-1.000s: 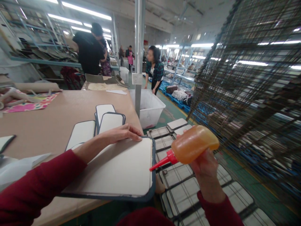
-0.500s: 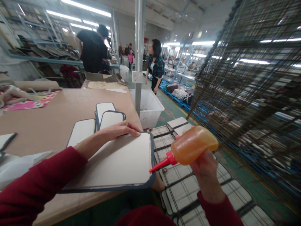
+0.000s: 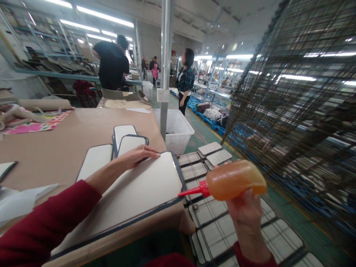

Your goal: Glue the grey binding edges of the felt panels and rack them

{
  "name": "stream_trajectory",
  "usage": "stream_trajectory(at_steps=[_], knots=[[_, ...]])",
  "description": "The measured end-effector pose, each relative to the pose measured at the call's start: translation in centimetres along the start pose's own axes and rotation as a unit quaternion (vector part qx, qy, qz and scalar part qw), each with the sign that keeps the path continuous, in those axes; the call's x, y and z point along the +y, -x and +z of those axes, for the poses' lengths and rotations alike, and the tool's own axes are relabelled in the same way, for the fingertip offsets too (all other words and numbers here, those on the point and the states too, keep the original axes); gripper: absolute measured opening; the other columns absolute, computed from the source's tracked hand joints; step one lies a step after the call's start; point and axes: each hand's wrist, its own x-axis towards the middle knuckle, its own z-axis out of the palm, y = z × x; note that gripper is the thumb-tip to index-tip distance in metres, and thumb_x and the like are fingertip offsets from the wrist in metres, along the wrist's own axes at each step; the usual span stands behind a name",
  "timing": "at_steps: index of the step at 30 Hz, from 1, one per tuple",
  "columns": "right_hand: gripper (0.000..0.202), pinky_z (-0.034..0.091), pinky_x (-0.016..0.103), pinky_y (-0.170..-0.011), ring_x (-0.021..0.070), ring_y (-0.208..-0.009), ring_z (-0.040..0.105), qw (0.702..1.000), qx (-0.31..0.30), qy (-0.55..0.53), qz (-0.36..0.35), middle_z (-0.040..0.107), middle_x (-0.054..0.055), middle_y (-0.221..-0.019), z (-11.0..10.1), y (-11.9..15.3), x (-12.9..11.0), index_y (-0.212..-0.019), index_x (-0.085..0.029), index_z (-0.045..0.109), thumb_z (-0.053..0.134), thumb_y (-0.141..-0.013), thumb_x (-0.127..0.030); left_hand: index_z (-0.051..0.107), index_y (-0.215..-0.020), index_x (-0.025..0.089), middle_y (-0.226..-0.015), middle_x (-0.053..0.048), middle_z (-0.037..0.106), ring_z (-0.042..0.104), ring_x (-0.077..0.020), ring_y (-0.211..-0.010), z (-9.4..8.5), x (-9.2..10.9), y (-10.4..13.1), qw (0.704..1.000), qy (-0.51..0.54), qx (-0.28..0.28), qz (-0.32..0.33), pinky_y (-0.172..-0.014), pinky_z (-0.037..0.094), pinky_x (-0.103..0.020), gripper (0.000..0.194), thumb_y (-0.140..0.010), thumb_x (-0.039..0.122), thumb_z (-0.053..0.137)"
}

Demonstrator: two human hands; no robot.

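A large white panel with a dark blue edging [image 3: 139,189] lies at the near right corner of the brown-topped table [image 3: 55,144]. My left hand [image 3: 136,155] holds it by its far edge, with the fingers bent over near the far right corner. My right hand [image 3: 246,209] is wrapped around a squeeze bottle of amber liquid [image 3: 233,181], tilted almost level. Its red nozzle [image 3: 193,191] points left, and the tip is at the panel's near right corner. A thin glossy line runs along the panel's right edge. Smaller edged panels [image 3: 96,159] lie behind my left forearm.
Right of the table, a wire rack [image 3: 214,207] holds several pale panels. A tall stack of wire racks [image 3: 300,92] leans at the right. A metal post [image 3: 164,70] and a white bin [image 3: 179,129] stand beyond the table. Two people [image 3: 112,63] [image 3: 185,79] stand farther back.
The panel has turned under my left hand, its near right corner shifting away from me. The bottle has moved slightly right and up and lies more level, its nozzle still at the panel's edge.
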Motion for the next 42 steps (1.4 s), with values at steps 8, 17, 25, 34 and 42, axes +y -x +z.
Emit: stream_trajectory(at_steps=[8, 17, 25, 34, 42], knots=[[0.052, 0.04, 0.054, -0.099, 0.03, -0.121, 0.048, 0.995, 0.044, 0.016, -0.086, 0.057, 0.007, -0.127, -0.4, 1.6, 1.8, -0.119, -0.028, 0.052, 0.069, -0.07, -0.034, 0.068, -0.079, 0.014, -0.068, -0.005, 0.071, 0.064, -0.0186, -0.059, -0.2, -0.5, -1.2, 0.998, 0.053, 0.035, 0.004, -0.052, 0.05, -0.026, 0.029, -0.058, 0.03, 0.077], [0.054, 0.04, 0.055, -0.098, 0.0299, -0.102, 0.062, 0.993, 0.092, -0.078, 0.009, 0.066, 0.007, -0.112, 2.8, -1.4, 1.6, -0.111, -0.027, 0.061, 0.072, -0.064, -0.051, 0.071, -0.081, 0.015, -0.069, -0.003, 0.07, 0.061, -0.0158, -0.056, 0.3, 0.5, -0.7, 0.993, -0.073, 0.028, 0.087, -0.049, 0.04, -0.021, 0.028, -0.066, 0.038, 0.069], [0.044, 0.038, 0.059, -0.099, 0.0285, -0.099, 0.063, 0.993, -0.08, -0.034, -0.076, 0.069, 0.006, -0.103, 3.4, -6.4, -0.8, -0.106, -0.029, 0.063, 0.075, -0.065, -0.038, 0.075, -0.081, 0.017, -0.068, -0.001, 0.067, 0.056, -0.014, -0.06, 1.6, 2.9, 2.4, 0.968, -0.189, -0.108, 0.127, -0.05, 0.036, -0.019, 0.023, -0.071, 0.036, 0.065], [0.051, 0.039, 0.06, -0.097, 0.0303, -0.095, 0.064, 0.992, -0.114, -0.005, -0.058, 0.07, 0.004, -0.099, 3.1, -6.4, -1.4, -0.106, -0.03, 0.062, 0.078, -0.058, -0.04, 0.076, -0.085, 0.018, -0.073, -0.004, 0.071, 0.061, -0.0187, -0.064, 2.0, 3.3, 2.9, 0.965, -0.197, -0.13, 0.115, -0.053, 0.041, -0.022, 0.023, -0.07, 0.032, 0.066], [0.059, 0.039, 0.058, -0.098, 0.0308, -0.102, 0.062, 0.993, -0.107, -0.006, -0.042, 0.069, 0.005, -0.103, 2.5, -5.3, -1.7, -0.112, -0.032, 0.058, 0.078, -0.057, -0.039, 0.076, -0.086, 0.018, -0.068, -0.003, 0.07, 0.059, -0.0143, -0.055, 2.0, 3.0, 2.7, 0.978, -0.155, -0.111, 0.081, -0.048, 0.039, -0.019, 0.021, -0.071, 0.029, 0.065]])
